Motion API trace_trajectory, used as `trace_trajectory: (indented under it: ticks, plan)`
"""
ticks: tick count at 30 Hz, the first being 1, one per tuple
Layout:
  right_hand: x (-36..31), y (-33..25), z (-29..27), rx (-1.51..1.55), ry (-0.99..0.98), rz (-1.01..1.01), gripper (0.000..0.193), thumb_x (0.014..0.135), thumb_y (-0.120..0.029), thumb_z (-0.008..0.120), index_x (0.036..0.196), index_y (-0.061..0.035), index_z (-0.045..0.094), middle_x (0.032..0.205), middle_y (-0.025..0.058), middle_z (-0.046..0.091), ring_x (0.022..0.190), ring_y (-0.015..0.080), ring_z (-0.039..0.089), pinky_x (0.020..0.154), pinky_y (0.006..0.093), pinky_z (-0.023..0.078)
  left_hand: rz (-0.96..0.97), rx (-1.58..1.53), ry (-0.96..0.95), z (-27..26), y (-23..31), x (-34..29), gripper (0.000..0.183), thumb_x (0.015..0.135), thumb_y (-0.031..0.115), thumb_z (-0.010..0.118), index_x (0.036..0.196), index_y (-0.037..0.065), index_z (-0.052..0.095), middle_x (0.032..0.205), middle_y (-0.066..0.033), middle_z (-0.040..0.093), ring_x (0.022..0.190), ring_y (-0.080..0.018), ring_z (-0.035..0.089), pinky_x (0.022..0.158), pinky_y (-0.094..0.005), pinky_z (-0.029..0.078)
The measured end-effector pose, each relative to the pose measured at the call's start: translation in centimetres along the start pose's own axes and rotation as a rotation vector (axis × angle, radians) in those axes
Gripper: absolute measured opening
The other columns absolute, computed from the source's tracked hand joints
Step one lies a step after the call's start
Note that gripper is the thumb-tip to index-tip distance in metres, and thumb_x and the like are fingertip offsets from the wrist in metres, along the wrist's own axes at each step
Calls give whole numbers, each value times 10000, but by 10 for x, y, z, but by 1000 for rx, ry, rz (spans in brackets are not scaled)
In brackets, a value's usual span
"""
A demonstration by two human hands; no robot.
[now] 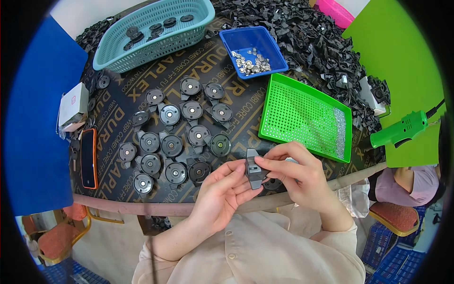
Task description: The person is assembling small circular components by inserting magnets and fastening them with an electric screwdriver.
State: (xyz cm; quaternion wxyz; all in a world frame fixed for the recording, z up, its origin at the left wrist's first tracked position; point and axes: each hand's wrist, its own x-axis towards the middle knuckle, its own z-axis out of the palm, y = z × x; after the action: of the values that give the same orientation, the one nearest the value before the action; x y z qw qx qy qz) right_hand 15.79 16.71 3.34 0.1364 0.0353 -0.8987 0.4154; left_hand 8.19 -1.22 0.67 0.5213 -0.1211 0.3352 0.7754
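Between my two hands, just above the table's front edge, is a dark grey plastic part [255, 176] with pointed ends and a small slot. My left hand [221, 195] pinches it from the left, thumb on top and fingers beneath. From the right, my right hand [299, 174] presses thumb and fingers against it. Partly hidden under the right hand lies a black round part [272, 184]. Left of the hands, several dark round plastic parts with tabs rest on the table, among them one round part [176, 173] with a silver metal centre.
Farther back stand a teal basket [142, 53] with black discs, a blue tray [250, 34] of metal buttons and a green perforated tray [302, 113] with small screws. Black parts [302, 42] heap behind. A phone [88, 158] lies left; a green electric screwdriver [399, 130] hangs right.
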Motion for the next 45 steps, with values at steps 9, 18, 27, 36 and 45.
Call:
trace_trajectory:
  ticks: [9, 18, 27, 36, 45]
  plan:
    - [-1, 0, 6, 90, 5, 44, 416, 727, 107, 686, 1108, -58, 701, 1031, 103, 635, 921, 214, 620, 773, 314, 517, 12, -76, -44, -1, 7, 0, 246, 978, 184, 559, 1154, 15, 523, 1078, -100, 645, 1008, -179, 653, 867, -335, 565]
    - [-12, 1, -2, 473, -32, 286, 352, 757, 92, 701, 1086, -33, 688, 941, 93, 667, 810, 171, 657, 730, 267, 527, 303, 772, -103, -1, 17, -14, 229, 876, 23, 651, 1101, 14, 611, 1018, -36, 644, 882, -143, 665, 807, -287, 561]
    - [-7, 5, -19, 16, 238, 31, 333, 761, 20, 729, 1086, 6, 658, 1035, 118, 690, 939, 207, 647, 787, 299, 503, 1361, 2068, -227, 2, 43, 19, 220, 746, 82, 626, 957, 21, 618, 988, -118, 606, 995, -270, 645, 899, -365, 516]
    - [70, 81, -85, -603, 295, 113, 222, 836, -68, 683, 1057, -42, 674, 947, 92, 668, 875, 194, 656, 770, 314, 510, 1314, 2544, -132, 3, 25, 30, 281, 750, 101, 592, 1009, 4, 641, 1057, -114, 593, 1157, -282, 566, 993, -422, 452]
    - [202, 119, -28, -538, -345, 119, 329, 787, -181, 754, 1104, -105, 709, 1040, 166, 692, 1012, 309, 650, 897, 384, 504, 1210, 2059, -356, 17, -6, 6, 396, 739, 85, 600, 1118, -29, 620, 1161, -146, 575, 1112, -283, 566, 886, -364, 502]
